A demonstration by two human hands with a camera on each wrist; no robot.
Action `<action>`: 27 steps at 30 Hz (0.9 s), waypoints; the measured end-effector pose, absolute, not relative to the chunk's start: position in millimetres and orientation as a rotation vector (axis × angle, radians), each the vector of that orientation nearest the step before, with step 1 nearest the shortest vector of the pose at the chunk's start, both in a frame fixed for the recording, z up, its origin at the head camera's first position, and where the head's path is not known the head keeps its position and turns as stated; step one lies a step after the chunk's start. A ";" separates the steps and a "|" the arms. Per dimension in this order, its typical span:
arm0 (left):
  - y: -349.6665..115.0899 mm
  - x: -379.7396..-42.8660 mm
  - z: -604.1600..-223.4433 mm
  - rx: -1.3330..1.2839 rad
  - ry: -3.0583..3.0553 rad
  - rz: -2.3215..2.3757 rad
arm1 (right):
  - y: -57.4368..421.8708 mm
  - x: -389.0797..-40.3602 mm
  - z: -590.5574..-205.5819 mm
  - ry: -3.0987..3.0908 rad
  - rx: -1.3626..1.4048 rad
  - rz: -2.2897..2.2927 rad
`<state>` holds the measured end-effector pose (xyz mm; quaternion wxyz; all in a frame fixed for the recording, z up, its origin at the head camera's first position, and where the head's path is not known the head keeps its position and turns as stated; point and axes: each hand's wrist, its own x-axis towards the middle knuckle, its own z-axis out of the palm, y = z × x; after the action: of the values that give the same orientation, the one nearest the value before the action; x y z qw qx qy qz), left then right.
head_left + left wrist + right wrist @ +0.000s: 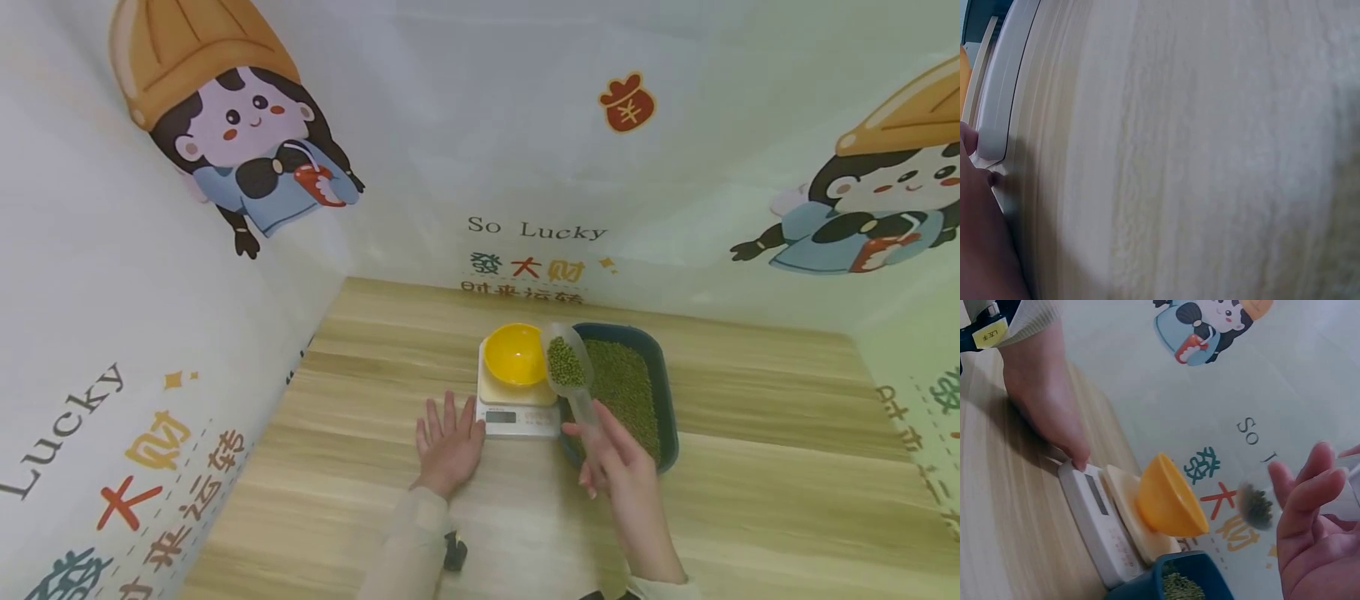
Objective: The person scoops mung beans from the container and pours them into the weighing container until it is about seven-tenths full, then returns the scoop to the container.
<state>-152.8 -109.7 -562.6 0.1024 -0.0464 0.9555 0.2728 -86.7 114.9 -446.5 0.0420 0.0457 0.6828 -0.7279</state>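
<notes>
In the head view my right hand (618,462) grips the handle of a clear plastic scoop (588,417). Green mung beans (565,362) lie in the scoop, which is raised beside the right rim of a yellow bowl (513,357). That bowl sits on a white digital kitchen scale (521,423) and no beans show inside it. My left hand (450,446) rests on the table with fingers spread, at the scale's left front corner; the right wrist view shows its fingertips at the scale's edge. The scale's reading is too small to make out.
A dark blue tub (670,417) holding many green beans stands right of the scale, partly under the scoop. Behind the wooden table (765,433) hangs a printed white cloth (487,108), which also covers both sides.
</notes>
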 end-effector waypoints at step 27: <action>-111.5 -150.9 -556.9 -0.137 2.810 0.815 | 108.7 -101.9 -413.1 2.510 0.050 -1.630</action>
<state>-150.9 -111.5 -556.9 0.1061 -0.0464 0.9540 0.2767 -101.9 108.7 -413.1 0.0743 0.0168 0.8362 -0.5432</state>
